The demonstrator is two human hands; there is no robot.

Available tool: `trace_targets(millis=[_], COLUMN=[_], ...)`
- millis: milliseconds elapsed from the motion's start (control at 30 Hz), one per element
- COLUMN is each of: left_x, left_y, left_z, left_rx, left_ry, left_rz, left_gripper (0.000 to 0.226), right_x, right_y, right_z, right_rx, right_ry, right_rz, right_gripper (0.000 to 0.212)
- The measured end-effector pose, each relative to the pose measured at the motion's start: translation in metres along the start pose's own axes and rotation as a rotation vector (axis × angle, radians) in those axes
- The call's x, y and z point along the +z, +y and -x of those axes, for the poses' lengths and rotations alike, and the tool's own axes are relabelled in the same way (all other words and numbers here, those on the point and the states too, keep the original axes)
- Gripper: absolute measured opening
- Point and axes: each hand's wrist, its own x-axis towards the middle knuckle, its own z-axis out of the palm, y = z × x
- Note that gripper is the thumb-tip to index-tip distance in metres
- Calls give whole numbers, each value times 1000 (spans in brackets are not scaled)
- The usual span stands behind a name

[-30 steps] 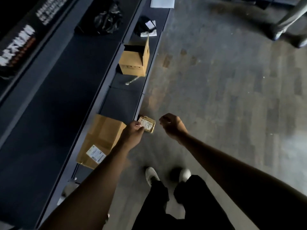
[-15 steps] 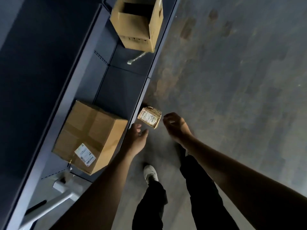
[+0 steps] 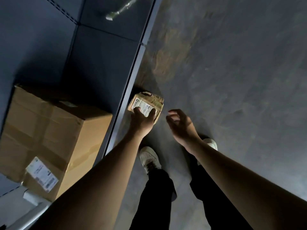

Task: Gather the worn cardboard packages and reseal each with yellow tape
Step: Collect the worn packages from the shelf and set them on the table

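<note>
Worn package in left hand, beside shelf edge

Worn package [image 3: 150,100]: small cardboard, far edge torn and frayed, white label [image 3: 144,106] facing up. Left hand [image 3: 141,122] grips its near end, thumb and fingers curled onto the label face. Package sits just beside the front edge of the dark shelf [image 3: 103,63], over the grey floor [image 3: 232,80]; cannot tell if it touches either. Right hand [image 3: 181,127] close to the package's right, apart from it, fingers loosely curled, holding nothing. Large box [image 3: 54,135] on the shelf to the left, taped seams, shipping label on its near side. White shoes [image 3: 149,156] and dark trousers below the hands. Pale wrapped object [image 3: 118,10] at the top of the shelf, blurred.
</note>
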Motion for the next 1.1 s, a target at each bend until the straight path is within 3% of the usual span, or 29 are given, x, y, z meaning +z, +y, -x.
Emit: trace_targets(millis=[167, 367, 467, 700, 833, 1100], left_x=[38, 77, 101, 82, 58, -9], left_y=[-25, -58, -83, -57, -40, 22], left_z=[-67, -154, -192, -146, -86, 51], left_rx=[-221, -332, -376, -427, -303, -205], left_ry=[-27, -38, -82, -22, -114, -107], left_rz=[15, 263, 339, 500, 487, 411], left_gripper=[99, 155, 158, 132, 85, 60], right_x=[32, 47, 47, 26, 9, -44], right_y=[39, 75, 84, 78, 49, -34], right_z=[-58, -98, -103, -103, -83, -6], right_rx=[32, 77, 96, 108, 86, 38], right_ry=[-21, -23, -22, -19, -11, -29], right_rz=[-1, -15, -5, 11, 31, 187], right_gripper=[30, 33, 36, 37, 34, 37])
